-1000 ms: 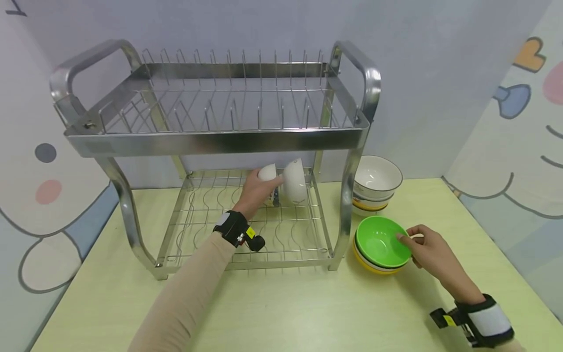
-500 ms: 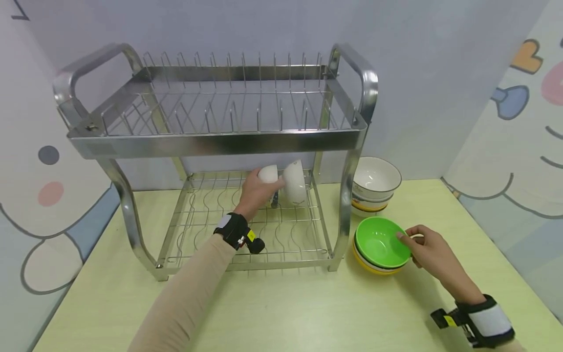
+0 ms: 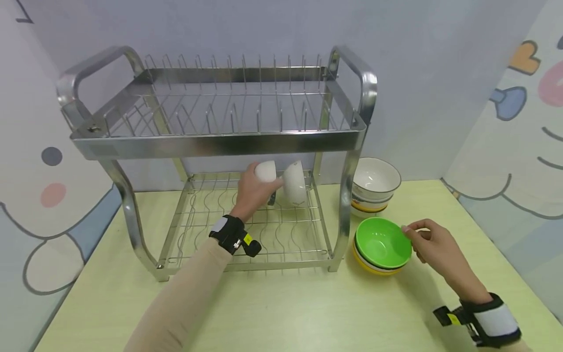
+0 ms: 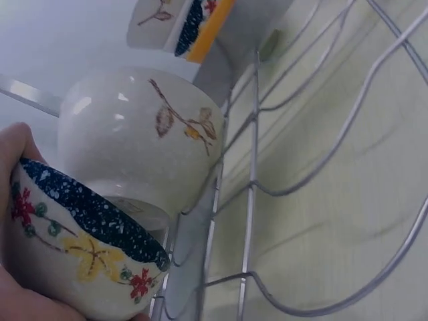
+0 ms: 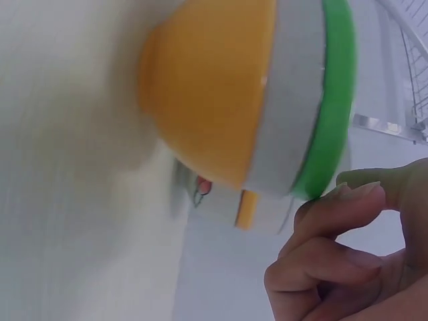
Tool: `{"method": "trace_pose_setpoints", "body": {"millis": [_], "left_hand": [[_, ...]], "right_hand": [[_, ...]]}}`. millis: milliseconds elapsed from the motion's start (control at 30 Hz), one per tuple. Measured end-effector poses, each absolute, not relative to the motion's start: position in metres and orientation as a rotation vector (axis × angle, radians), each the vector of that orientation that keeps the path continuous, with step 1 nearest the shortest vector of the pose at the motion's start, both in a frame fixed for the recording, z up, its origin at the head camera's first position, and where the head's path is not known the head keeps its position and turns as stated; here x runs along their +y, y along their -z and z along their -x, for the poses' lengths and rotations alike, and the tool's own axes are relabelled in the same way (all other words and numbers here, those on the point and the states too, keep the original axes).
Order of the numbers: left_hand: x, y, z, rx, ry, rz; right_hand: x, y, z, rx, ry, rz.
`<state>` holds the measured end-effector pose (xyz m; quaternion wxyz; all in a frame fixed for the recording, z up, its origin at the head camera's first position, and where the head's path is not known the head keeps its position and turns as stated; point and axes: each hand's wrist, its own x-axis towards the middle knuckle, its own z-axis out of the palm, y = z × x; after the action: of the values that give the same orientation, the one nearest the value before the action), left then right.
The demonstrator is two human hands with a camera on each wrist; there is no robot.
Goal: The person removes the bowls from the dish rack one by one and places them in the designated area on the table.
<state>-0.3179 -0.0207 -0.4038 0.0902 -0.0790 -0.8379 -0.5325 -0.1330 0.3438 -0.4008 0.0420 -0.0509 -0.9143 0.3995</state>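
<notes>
My left hand [image 3: 255, 188] grips a small white bowl [image 4: 87, 267] with a dark blue band and painted flowers, over the rack's lower shelf [image 3: 250, 264]. Close on its right, a larger white bowl [image 3: 293, 185] with a leafy twig pattern [image 4: 164, 120] stands tipped on its side on the wires. On the table at right, my right hand [image 3: 433, 244] pinches the edge of a green bowl [image 3: 382, 244] with thumb and curled index finger. That bowl tops a stack, with a white bowl [image 5: 294, 87] and an orange bowl [image 5: 207, 87] under it.
Behind the green bowl, a second stack of white bowls [image 3: 374, 178] stands against the wall. The steel rack's upper shelf [image 3: 220, 145] spans above my left hand, and its right front leg [image 3: 347, 210] stands between the shelf and the stacks.
My left hand has shifted slightly left and up with the small bowl. My right thumb has drawn back from inside the green bowl to its rim. Both stacks stay put.
</notes>
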Motion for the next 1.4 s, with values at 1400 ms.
{"method": "trace_pose_setpoints", "body": {"millis": [1400], "left_hand": [[-0.022,0.361,0.203,-2.415,2.115,0.459]], "right_hand": [[0.264,0.364,0.104,-2.704,-1.545,-0.355]]}}
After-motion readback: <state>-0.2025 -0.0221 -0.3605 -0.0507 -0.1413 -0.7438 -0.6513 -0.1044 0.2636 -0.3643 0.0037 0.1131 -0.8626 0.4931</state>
